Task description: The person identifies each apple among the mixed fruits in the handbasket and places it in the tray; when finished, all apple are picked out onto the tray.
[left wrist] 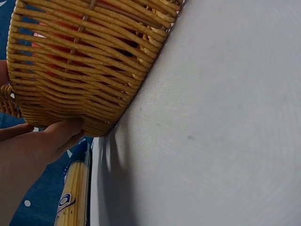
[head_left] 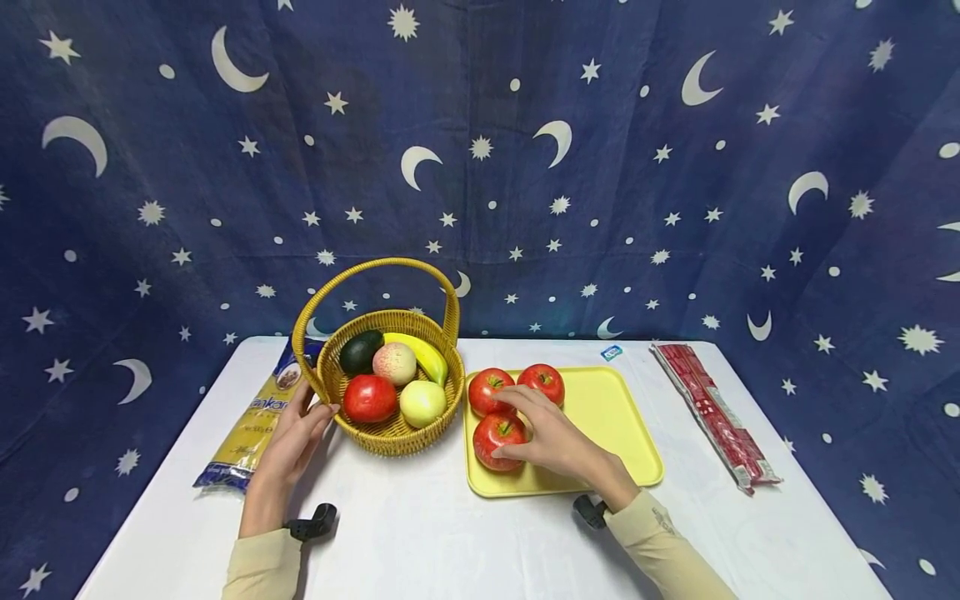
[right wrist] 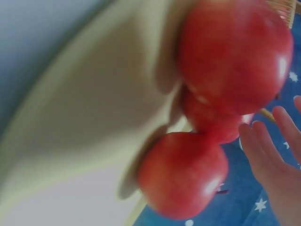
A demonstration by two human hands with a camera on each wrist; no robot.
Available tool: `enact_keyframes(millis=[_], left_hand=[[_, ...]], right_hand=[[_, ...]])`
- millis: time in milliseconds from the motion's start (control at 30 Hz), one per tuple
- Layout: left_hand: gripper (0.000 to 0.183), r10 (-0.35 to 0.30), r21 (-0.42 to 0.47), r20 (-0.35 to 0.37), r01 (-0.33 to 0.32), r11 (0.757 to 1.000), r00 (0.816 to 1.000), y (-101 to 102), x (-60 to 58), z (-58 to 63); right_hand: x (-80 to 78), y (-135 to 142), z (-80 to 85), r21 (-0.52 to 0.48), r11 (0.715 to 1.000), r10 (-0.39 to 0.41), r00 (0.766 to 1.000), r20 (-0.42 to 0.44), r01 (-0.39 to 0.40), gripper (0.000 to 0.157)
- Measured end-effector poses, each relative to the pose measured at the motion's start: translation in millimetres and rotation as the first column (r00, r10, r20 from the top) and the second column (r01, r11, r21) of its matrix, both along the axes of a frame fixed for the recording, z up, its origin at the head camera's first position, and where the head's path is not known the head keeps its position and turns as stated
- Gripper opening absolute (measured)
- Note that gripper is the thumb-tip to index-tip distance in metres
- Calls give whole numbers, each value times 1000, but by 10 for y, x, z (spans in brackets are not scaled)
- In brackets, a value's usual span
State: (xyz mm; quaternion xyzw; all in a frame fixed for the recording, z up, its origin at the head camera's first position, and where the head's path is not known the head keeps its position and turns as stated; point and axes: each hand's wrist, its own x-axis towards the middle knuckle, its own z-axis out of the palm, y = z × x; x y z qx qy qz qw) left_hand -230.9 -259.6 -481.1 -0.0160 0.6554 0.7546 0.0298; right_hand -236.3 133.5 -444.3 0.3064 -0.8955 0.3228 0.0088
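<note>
A woven yellow basket (head_left: 390, 433) with a tall handle holds several fruits: a dark avocado (head_left: 362, 350), a banana (head_left: 423, 357), a red apple (head_left: 369, 397) and two pale ones. My left hand (head_left: 318, 400) rests against the basket's left wall; the left wrist view shows the thumb (left wrist: 63, 131) pressing low on the basket (left wrist: 84, 61). To the right, a yellow tray (head_left: 615, 417) carries three red apples. My right hand (head_left: 517, 421) lies over the nearest apple (head_left: 491, 433) with fairly straight fingers (right wrist: 275, 141), which in the right wrist view stand apart from the apples (right wrist: 235, 56).
A bag of pasta (head_left: 255, 425) lies left of the basket, partly under my left hand. A long red packet (head_left: 716, 412) lies near the right edge of the white table (head_left: 450, 542). A small blue label (head_left: 612, 352) sits behind the tray. A starry blue cloth hangs behind.
</note>
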Motion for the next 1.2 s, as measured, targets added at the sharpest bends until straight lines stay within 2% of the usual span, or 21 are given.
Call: enact_keyframes(millis=[200,333,633,967,1200], left_hand=[[85,-5,10,-14,5,1000,1000,-14,14,11],[85,-9,29,-26,10,1000,1000,-16,23,13],[85,0,23,-10,0,1000,1000,-28,19,38],[84,-3,29,-30,4,1000,1000,-41,20,15],[84,-17,29,-19,17,999,1000,-15,10,17]], right_hand=[[-58,-196,138,-19,1000,17,999,-36,-18,63],[-110,-370,192,-32,998,60,997,-52,-61,61],[-188,-751,333,13,989,148,987,-54,-148,58],[-397,-1187,507,90,953,289,957,20,-289,49],[-534,-1491,551,143,926,343,937,65,-348,44]])
